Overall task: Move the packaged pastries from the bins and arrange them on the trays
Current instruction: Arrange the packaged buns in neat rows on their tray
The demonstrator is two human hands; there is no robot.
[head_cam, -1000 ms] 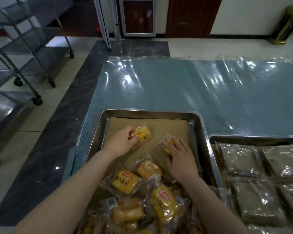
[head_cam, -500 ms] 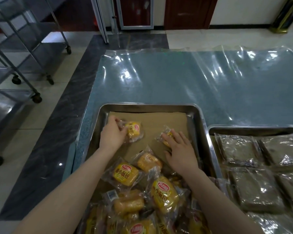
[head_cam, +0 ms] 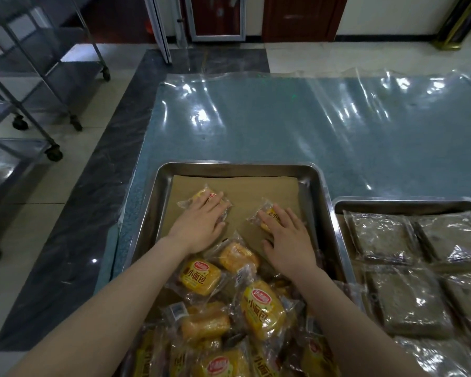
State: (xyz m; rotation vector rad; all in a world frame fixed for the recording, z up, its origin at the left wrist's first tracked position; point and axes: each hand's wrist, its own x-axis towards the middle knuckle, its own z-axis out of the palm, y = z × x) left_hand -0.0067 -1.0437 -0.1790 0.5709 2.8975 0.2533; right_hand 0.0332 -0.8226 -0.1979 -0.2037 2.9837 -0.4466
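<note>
- Yellow buns in clear wrappers sit in a loose pile (head_cam: 229,308) under and between your forearms. They cover the near half of the tray (head_cam: 239,167), so your stock is right behind both wrists.
- Your left hand (head_cam: 199,227) lies palm down, fingers straight and close together, on the left bun (head_cam: 201,195). It presses and does not pinch, and I judge this is to seat the packet flat on the paper (head_cam: 250,191).
- Your right hand (head_cam: 288,240) is also flat, with fingers slightly spread, and covers most of the right bun (head_cam: 265,213). Only the wrapper's far corner shows past your fingertips.
- The two buns lie well apart, with bare paper between your hands. That gap looks like room left for more of the row.
- Ahead of your fingertips the paper is bare up to the tray's far rim. These two are probably the start of the arrangement, so most of the task is left to do.
- Just right of your right hand, the right tray (head_cam: 392,202) holds dark packets (head_cam: 384,235) laid edge to edge in rows. Use that pattern as your guide.
- Beyond both trays, crinkled film (head_cam: 283,118) covers the table. Far left of your left hand, a wheeled rack (head_cam: 14,159) stands on the floor.
</note>
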